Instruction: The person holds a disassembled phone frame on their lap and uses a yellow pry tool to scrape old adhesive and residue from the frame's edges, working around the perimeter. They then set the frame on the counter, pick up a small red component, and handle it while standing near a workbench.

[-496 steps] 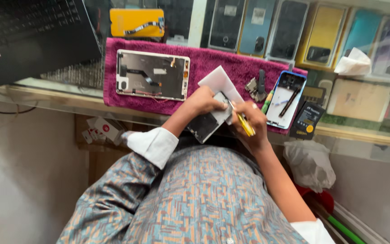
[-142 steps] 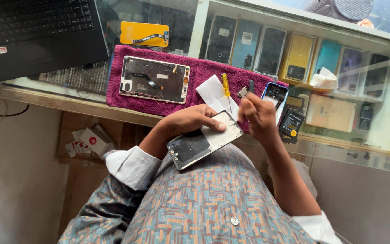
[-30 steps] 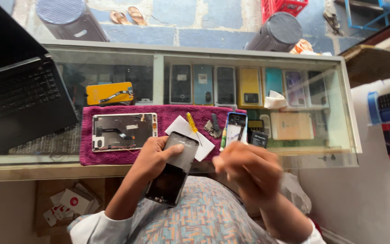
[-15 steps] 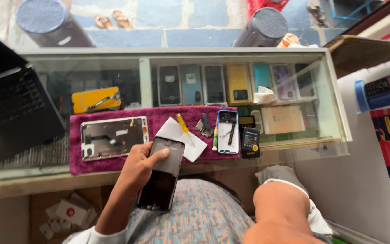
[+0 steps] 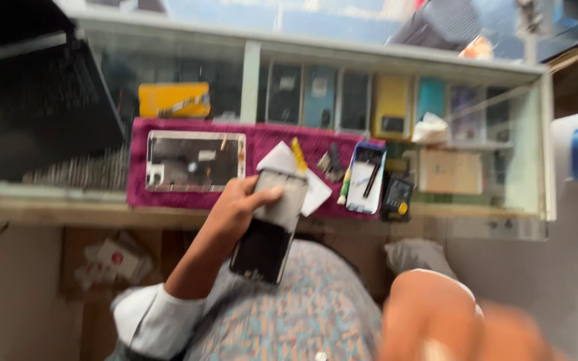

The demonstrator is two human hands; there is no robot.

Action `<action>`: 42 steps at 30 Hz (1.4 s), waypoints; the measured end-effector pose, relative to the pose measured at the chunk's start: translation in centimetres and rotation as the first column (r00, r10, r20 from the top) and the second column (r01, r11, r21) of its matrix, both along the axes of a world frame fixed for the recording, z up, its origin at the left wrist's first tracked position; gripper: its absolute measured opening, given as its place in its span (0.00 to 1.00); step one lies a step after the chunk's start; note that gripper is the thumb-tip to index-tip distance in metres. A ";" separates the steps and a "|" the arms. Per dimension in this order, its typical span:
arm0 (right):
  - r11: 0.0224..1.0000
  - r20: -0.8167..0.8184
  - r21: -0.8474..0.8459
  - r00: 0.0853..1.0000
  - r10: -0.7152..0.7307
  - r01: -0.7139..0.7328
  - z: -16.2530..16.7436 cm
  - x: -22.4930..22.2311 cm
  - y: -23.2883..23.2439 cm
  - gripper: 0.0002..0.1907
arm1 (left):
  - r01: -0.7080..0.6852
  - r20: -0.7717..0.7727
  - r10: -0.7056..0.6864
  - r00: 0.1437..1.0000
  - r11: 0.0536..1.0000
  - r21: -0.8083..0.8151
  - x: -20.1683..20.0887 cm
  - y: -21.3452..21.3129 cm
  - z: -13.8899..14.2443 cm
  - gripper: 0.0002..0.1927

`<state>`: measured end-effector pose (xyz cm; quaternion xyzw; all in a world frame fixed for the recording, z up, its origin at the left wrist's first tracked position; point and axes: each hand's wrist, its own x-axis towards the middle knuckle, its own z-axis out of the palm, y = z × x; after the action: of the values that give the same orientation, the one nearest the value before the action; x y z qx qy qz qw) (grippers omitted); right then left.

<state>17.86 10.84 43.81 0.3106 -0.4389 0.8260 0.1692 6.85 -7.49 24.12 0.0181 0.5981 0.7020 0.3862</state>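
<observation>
Left hand: our left hand (image 5: 239,207) holds the phone (image 5: 269,224) tight, over our lap, near the purple cloth (image 5: 262,144).
Right hand: our right hand (image 5: 503,334) is blurry; we cannot tell its grip.

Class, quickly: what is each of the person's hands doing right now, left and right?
Left hand: closed around the opened phone, holding it above the lap.
Right hand: close to the camera and too blurred; open or closed cannot be told.

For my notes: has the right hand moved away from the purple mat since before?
Yes. The right hand has come off the purple mat, down toward the camera.
</observation>
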 end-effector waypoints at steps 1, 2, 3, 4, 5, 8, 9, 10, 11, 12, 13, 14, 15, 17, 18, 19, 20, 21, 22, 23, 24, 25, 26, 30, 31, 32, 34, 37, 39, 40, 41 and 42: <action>0.998 0.048 0.021 0.997 -0.052 0.051 -0.8 -0.2 0.0 0.10 | 0.012 0.027 -0.012 1.000 1.000 0.000 0.3 -0.1 -0.3 0.19; 0.989 0.114 0.067 0.984 -0.138 0.131 -1.6 -0.2 -0.1 0.10 | 0.015 0.041 -0.015 0.999 1.000 -0.002 0.3 -0.3 -0.6 0.19; 0.942 0.220 0.200 0.925 -0.311 0.269 -2.4 0.1 -0.3 0.10 | 0.014 0.067 -0.015 0.998 1.000 0.011 0.4 -0.4 -1.0 0.19; 0.867 0.305 0.350 0.831 -0.464 0.356 -3.6 0.1 -0.4 0.10 | 0.014 0.094 -0.017 0.995 1.000 0.027 0.5 -0.3 -1.5 0.18; 0.761 0.326 0.535 0.742 -0.586 0.366 -5.2 -0.5 0.0 0.10 | 0.019 0.129 -0.025 0.991 0.999 0.045 0.9 -0.2 -1.9 0.18; 0.430 0.156 0.868 0.686 -0.711 0.248 -11.0 -3.6 1.5 0.07 | -0.027 0.218 -0.011 0.976 0.985 0.171 1.3 -0.2 -3.3 0.15; 0.450 0.222 0.870 0.656 -0.721 0.201 -12.9 -3.8 1.7 0.08 | -0.032 0.268 -0.019 0.963 0.983 0.183 1.3 -0.1 -3.6 0.14; 0.469 0.285 0.870 0.620 -0.731 0.152 -14.7 -3.9 1.8 0.08 | -0.036 0.318 -0.029 0.947 0.980 0.197 1.3 0.0 -4.0 0.14; 0.491 0.349 0.865 0.580 -0.736 0.104 -16.4 -3.9 1.9 0.09 | -0.041 0.368 -0.039 0.929 0.977 0.208 1.4 -0.1 -4.2 0.13; 0.613 0.473 0.787 0.567 -0.674 0.072 -17.8 -3.7 2.1 0.09 | -0.064 0.397 -0.038 0.917 0.969 0.240 1.5 -0.1 -4.4 0.13; 0.719 0.583 0.693 0.549 -0.598 0.047 -18.9 -3.3 2.6 0.09 | -0.083 0.422 -0.042 0.906 0.958 0.275 1.6 -0.1 -4.6 0.13; 0.811 0.681 0.585 0.526 -0.510 0.030 -19.9 -3.0 3.0 0.09 | -0.100 0.446 -0.051 0.894 0.946 0.309 1.6 0.0 -4.8 0.13; 0.845 0.707 0.532 0.526 -0.472 0.043 -20.7 -2.7 3.5 0.09 | -0.104 0.456 -0.051 0.889 0.945 0.309 1.7 0.2 -4.9 0.13; 0.904 0.752 0.421 0.530 -0.392 0.072 -21.9 -2.4 4.3 0.10 | -0.109 0.475 -0.054 0.878 0.945 0.308 1.7 0.5 -5.2 0.13; 0.903 0.755 0.426 0.526 -0.392 0.061 -22.3 -2.3 4.7 0.10 | -0.109 0.482 -0.058 0.874 0.944 0.312 1.8 0.6 -5.2 0.13; 0.901 0.756 0.431 0.525 -0.391 0.050 -22.6 -2.5 5.0 0.11 | -0.109 0.485 -0.062 0.872 0.943 0.316 1.7 0.8 -5.2 0.13; 0.899 0.757 0.435 0.526 -0.389 0.038 -22.8 -2.6 5.2 0.12 | -0.110 0.488 -0.064 0.870 0.941 0.319 1.7 0.9 -5.2 0.13; 0.904 0.762 0.428 0.534 -0.366 0.008 -23.0 -2.6 5.3 0.11 | -0.099 0.490 -0.067 0.869 0.947 0.306 1.8 1.0 -5.2 0.13; 0.907 0.766 0.421 0.544 -0.342 -0.024 -23.1 -2.8 5.3 0.11 | -0.091 0.489 -0.068 0.870 0.952 0.294 1.8 1.1 -5.1 0.12; 0.909 0.768 0.412 0.559 -0.312 -0.058 -23.1 -3.1 5.2 0.11 | -0.085 0.484 -0.064 0.873 0.957 0.279 1.7 1.1 -5.0 0.12; 0.912 0.797 0.398 0.530 -0.289 -0.100 -23.1 -3.2 5.1 0.11 | -0.078 0.463 -0.055 0.885 0.962 0.262 1.7 1.0 -4.9 0.12; 0.913 0.825 0.383 0.498 -0.269 -0.142 -23.1 -3.3 4.9 0.11 | -0.070 0.444 -0.048 0.895 0.967 0.246 1.8 0.9 -4.8 0.12; 0.912 0.851 0.368 0.461 -0.252 -0.181 -22.9 -3.4 4.8 0.12 | -0.061 0.425 -0.045 0.904 0.971 0.231 1.9 0.8 -4.8 0.11; 0.803 0.784 0.540 0.496 -0.372 -0.251 -22.6 -3.8 4.5 0.09 | -0.020 0.380 -0.061 0.923 0.978 0.206 2.4 0.8 -5.0 0.11; 0.790 0.771 0.557 0.512 -0.378 -0.256 -22.6 -4.0 4.3 0.10 | -0.003 0.373 -0.075 0.925 0.979 0.205 2.5 0.8 -5.1 0.10; 0.776 0.758 0.574 0.528 -0.384 -0.260 -22.7 -4.2 4.1 0.11 | 0.015 0.364 -0.090 0.927 0.979 0.203 2.6 0.9 -5.4 0.10; 0.666 0.691 0.687 0.545 -0.475 -0.290 -22.9 -4.5 3.6 0.13 | 0.034 0.331 -0.086 0.940 0.986 0.161 3.0 1.0 -5.9 0.10; 0.468 0.564 0.823 0.563 -0.604 -0.322 -23.6 -5.2 2.8 0.20 | 0.066 0.292 -0.105 0.951 0.988 0.141 3.3 1.2 -6.6 0.09; 0.411 0.535 0.845 0.544 -0.647 -0.343 -24.2 -5.7 2.3 0.22 | 0.072 0.287 -0.111 0.952 0.987 0.142 3.4 1.2 -6.8 0.09; 0.427 0.552 0.834 0.525 -0.648 -0.350 -24.5 -6.0 2.2 0.21 | 0.064 0.287 -0.103 0.952 0.988 0.141 3.4 1.3 -6.9 0.09; 0.445 0.570 0.822 0.507 -0.646 -0.356 -24.8 -6.3 2.2 0.20 | 0.055 0.286 -0.093 0.954 0.989 0.137 3.3 1.3 -6.9 0.09; 0.546 0.604 0.789 0.521 -0.604 -0.281 -25.1 -6.4 2.2 0.18 | 0.046 0.304 -0.089 0.949 0.988 0.145 3.2 1.2 -6.9 0.09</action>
<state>11.49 13.09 18.72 -0.1343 -0.8217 0.5364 -0.1385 10.05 -6.28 17.27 -0.0454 0.4799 0.7217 0.4967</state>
